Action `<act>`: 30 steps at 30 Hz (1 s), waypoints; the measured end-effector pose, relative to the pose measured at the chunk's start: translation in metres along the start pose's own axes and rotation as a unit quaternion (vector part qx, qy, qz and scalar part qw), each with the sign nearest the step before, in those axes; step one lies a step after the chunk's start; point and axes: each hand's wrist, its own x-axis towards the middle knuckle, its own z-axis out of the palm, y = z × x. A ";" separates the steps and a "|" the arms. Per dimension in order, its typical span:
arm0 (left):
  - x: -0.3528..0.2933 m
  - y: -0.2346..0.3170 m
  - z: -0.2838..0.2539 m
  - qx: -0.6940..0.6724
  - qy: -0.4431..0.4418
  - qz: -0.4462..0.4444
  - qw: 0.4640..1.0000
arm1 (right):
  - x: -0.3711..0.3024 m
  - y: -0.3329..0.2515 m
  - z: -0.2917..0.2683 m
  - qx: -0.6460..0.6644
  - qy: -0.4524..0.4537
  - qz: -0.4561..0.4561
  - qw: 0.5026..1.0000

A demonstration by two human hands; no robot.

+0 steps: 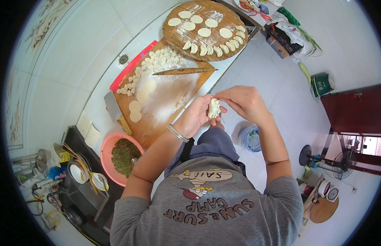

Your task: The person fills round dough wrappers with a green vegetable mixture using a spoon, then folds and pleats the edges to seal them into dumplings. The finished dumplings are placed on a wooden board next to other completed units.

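Observation:
A pale dumpling (214,109) with a pleated edge rests in the fingers of my left hand (195,115), in front of my body. My right hand (247,102) pinches at its upper end, thumb and fingertips pressed together; the exact contact is partly hidden. To the left lies a floured wooden board (157,129) with a rolling pin (184,71) across its far part. Small dough pieces (162,57) are heaped along its far left side, near some flat round wrappers (135,110). Beyond, a round wooden tray (182,39) carries more wrappers and a curved row of folded dumplings (203,50).
A cleaver (113,106) lies at the board's left edge. Nearer stands a pink bowl (106,164) of green filling, beside a dark sink area with bowls and chopsticks (82,164). A blue bin (248,138) stands on the floor to my right. A box (278,43) sits further off.

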 end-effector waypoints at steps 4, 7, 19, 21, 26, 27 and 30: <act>0.049 0.008 0.004 0.018 -0.003 0.007 1.000 | 0.013 0.057 -0.026 0.045 -0.032 -0.067 0.996; 0.096 0.015 0.012 0.020 0.013 0.011 1.000 | 0.022 0.103 -0.048 0.062 -0.051 -0.084 0.993; 0.254 0.028 0.045 -0.013 0.048 0.026 0.998 | 0.051 0.257 -0.132 0.039 -0.195 -0.169 0.965; 0.270 0.028 0.040 -0.019 0.062 0.015 0.998 | 0.055 0.263 -0.136 0.074 -0.153 -0.090 0.981; 0.324 0.029 0.027 -0.095 0.161 0.098 0.977 | 0.050 0.287 -0.124 0.100 -0.082 0.190 0.973; 0.336 0.035 0.027 -0.099 0.166 0.117 0.974 | 0.049 0.292 -0.122 0.081 -0.085 0.197 0.973; 0.367 0.042 0.012 0.352 0.159 0.154 0.909 | 0.050 0.324 -0.107 0.028 -0.055 0.223 0.973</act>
